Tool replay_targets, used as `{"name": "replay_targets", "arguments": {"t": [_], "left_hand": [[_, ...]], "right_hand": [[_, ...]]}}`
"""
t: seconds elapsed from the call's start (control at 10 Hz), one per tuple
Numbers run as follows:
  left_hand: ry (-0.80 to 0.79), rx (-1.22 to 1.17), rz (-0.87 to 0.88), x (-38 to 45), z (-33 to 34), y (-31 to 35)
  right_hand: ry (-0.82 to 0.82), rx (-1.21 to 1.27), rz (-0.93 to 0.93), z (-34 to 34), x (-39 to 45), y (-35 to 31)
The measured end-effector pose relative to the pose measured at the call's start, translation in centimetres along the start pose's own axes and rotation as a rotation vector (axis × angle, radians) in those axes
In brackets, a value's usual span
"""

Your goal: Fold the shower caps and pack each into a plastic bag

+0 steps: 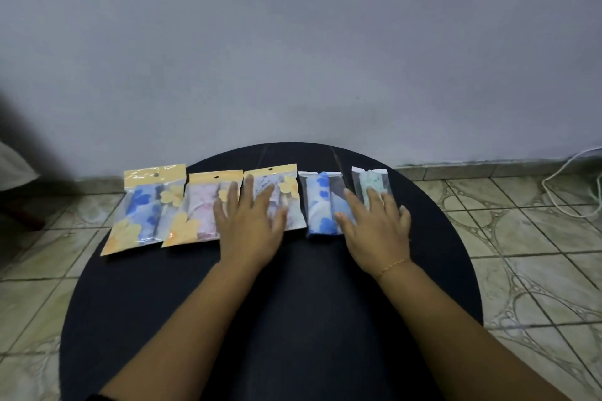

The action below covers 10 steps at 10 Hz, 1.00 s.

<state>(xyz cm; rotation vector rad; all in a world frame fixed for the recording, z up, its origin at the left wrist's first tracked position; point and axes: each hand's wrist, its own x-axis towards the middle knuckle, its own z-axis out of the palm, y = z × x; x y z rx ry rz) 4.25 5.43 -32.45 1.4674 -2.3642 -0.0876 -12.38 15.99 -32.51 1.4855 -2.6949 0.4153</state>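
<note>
Shower caps, all bagged, lined up in a row along the far edge of the round black table (136, 303).

Largest first: three bags with yellow headers at the far-left edge, (143, 208), (198, 208) and (277, 195), then two plain clear bags, one with a blue-flowered cap (321, 202), one with a pale green cap (369, 185). Five in all (no loose cap in view). Every long axis points away from the person. Left hand (249, 225) lies flat, fingers spread, across the second and third bags; right hand (374, 228) rests flat on both clear ones, gripping nothing. Looks finished, I'd say.
</note>
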Motion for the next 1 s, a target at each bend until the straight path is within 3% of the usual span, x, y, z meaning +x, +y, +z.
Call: {"name": "replay_targets", "arguments": {"t": [0.1, 0.2, 0.3, 0.5, 0.8, 0.9, 1.0], "left_hand": [[0.014, 0.017, -0.286, 1.6, -1.3, -5.4], [-0.121, 0.053, -0.482, 2.8, -2.2, -10.1], [-0.271, 0.034, -0.481, 3.1, -2.1, -12.2], [-0.259, 0.053, -0.368, 2.3, -1.2, -10.2], [-0.247, 0.002, -0.399, 1.2, -0.9, -7.1], [-0.193, -0.023, -0.382, 0.6, -2.0, -6.3], [-0.021, -0.007, -0.298, -1.5, -3.3, -6.7]], "right_hand": [[-0.108, 0.016, -0.013, 0.6, 0.4, -1.6], [-0.141, 0.002, -0.018, 0.9, 0.9, -2.2], [-0.198, 0.002, -0.010, 1.1, 1.5, -2.4], [-0.221, -0.051, 0.008, 1.3, 1.4, -1.6], [-0.215, -0.050, 0.054, 0.4, 0.7, 0.2], [-0.206, -0.028, 0.027, -0.5, -0.2, -0.1], [-0.074, 0.074, -0.024, -2.7, -0.8, 0.1]]}}
